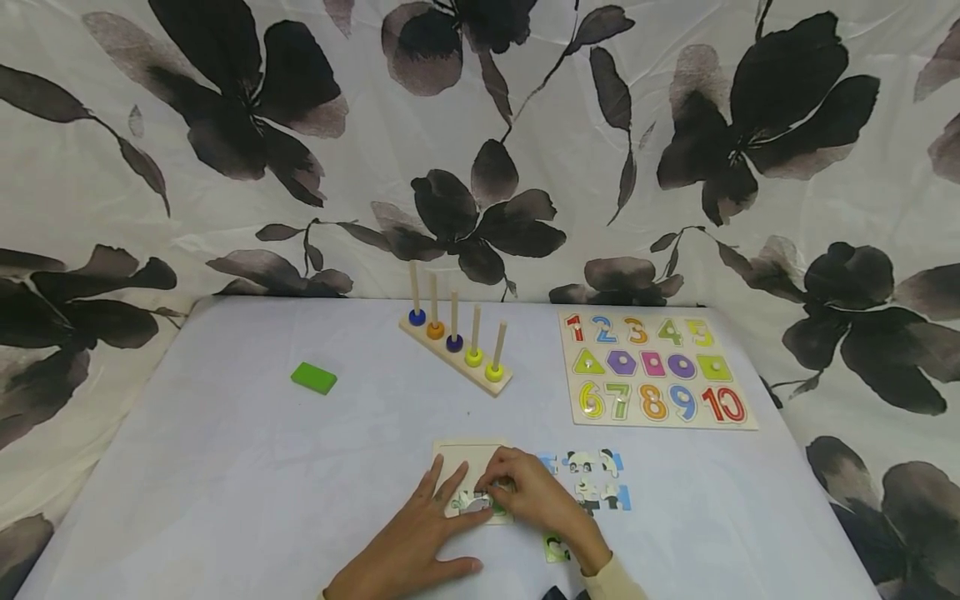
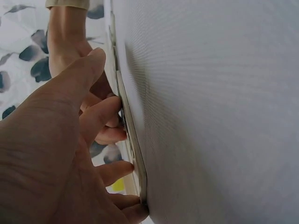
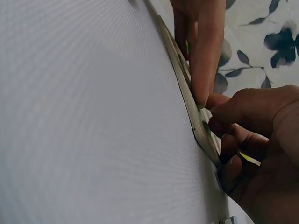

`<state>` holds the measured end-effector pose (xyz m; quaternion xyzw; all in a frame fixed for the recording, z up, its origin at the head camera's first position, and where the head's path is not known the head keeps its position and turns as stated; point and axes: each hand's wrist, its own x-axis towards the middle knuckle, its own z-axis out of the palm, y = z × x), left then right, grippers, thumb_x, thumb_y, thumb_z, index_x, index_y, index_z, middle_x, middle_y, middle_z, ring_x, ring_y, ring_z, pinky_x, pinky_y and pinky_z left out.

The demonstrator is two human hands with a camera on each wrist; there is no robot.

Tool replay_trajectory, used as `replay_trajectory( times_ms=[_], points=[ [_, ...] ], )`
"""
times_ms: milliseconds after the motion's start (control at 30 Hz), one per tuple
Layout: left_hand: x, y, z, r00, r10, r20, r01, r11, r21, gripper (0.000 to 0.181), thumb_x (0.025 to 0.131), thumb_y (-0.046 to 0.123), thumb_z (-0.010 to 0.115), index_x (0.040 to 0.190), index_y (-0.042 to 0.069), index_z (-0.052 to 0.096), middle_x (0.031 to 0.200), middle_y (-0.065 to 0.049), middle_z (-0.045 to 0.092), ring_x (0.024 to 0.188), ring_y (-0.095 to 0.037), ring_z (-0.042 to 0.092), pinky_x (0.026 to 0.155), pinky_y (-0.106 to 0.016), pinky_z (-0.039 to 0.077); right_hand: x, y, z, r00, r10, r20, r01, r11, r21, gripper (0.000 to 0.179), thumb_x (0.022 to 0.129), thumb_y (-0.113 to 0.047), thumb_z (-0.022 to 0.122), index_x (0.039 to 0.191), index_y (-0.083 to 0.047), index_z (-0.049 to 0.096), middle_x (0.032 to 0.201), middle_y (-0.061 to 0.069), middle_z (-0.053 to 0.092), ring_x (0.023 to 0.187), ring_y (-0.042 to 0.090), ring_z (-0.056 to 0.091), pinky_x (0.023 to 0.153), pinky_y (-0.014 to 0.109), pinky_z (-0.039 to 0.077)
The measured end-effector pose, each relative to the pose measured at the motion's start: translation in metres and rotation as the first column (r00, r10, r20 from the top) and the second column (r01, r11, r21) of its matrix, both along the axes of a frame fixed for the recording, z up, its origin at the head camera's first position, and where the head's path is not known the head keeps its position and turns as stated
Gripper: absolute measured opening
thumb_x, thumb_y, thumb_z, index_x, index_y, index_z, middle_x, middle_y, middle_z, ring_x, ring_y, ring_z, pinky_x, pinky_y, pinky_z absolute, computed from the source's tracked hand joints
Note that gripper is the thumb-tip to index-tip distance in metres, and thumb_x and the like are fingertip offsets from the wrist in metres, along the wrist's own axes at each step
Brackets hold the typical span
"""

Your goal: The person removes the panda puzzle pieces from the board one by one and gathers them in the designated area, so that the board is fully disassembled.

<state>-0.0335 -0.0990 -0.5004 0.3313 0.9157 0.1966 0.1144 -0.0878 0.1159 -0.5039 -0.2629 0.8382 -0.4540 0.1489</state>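
Note:
A small wooden puzzle tray (image 1: 468,451) lies in front of me, with green-and-white jigsaw pieces (image 1: 472,502) in its lower part. My left hand (image 1: 412,533) is spread over the tray's left side, its fingertips touching the tray and pieces. From the right, my right hand (image 1: 534,490) reaches over the tray, thumb and forefinger pinching a small jigsaw piece (image 1: 483,493) low on the board, mostly hidden by the fingers. Both wrist views show fingertips meeting at the tray edge (image 2: 135,154). Beside my right hand are several panda jigsaw pieces (image 1: 591,485) and a green panda piece (image 1: 555,547).
Farther back stands a wooden peg stacker (image 1: 457,358) with coloured rings. A number-and-shape board (image 1: 660,371) lies at the back right, a green block (image 1: 313,377) at the left. A dark object (image 1: 555,593) shows at the front edge. Floral cloth (image 1: 465,208) hangs behind the table.

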Motion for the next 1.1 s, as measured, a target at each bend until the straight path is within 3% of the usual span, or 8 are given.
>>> replay_trajectory(
  times_ms=[267,500,900,1100],
  points=[
    [-0.0001,0.0006,0.0008,0.999,0.018,0.051,-0.017,1.000,-0.012,0.063,0.084,0.071,0.049,0.136,0.036,0.053,0.157,-0.019,0.021,0.140,-0.054,0.003,0.105,-0.064,0.029,0.0014,0.0003,0.0007,1.000,0.020,-0.014,-0.020,1.000,-0.011,0.018,0.090,-0.001,0.061,0.092,-0.012,0.075,0.090,-0.008,0.059,0.081,0.003,0.051,0.073,0.021,0.046],
    [-0.0009,0.0056,0.0041,0.995,0.023,0.102,-0.019,0.999,-0.035,0.062,0.084,0.069,0.051,0.137,0.038,0.051,0.159,-0.015,0.017,0.140,-0.055,0.000,0.106,-0.069,0.020,0.0021,-0.0003,0.0026,1.000,0.006,0.003,-0.006,1.000,-0.015,0.024,0.090,0.004,0.055,0.092,-0.010,0.075,0.092,-0.003,0.059,0.080,0.004,0.051,0.072,0.021,0.046],
    [-0.0001,0.0070,0.0023,0.999,0.004,0.051,-0.002,0.999,-0.036,0.061,0.085,0.069,0.051,0.137,0.037,0.052,0.156,-0.020,0.022,0.138,-0.058,0.003,0.108,-0.069,0.016,0.0032,-0.0009,0.0042,1.000,0.005,0.000,-0.005,1.000,-0.014,0.026,0.092,0.003,0.052,0.092,-0.010,0.075,0.095,-0.004,0.058,0.087,0.005,0.052,0.079,0.023,0.046],
    [0.0010,0.0069,0.0015,1.000,-0.005,0.005,0.005,1.000,-0.025,0.060,0.085,0.068,0.051,0.137,0.036,0.053,0.154,-0.022,0.026,0.137,-0.059,0.006,0.107,-0.068,0.018,0.0042,-0.0017,0.0044,1.000,-0.022,-0.004,0.022,1.000,-0.001,0.028,0.091,0.005,0.050,0.090,-0.009,0.074,0.094,-0.003,0.058,0.082,0.004,0.051,0.074,0.022,0.046]
  ],
)
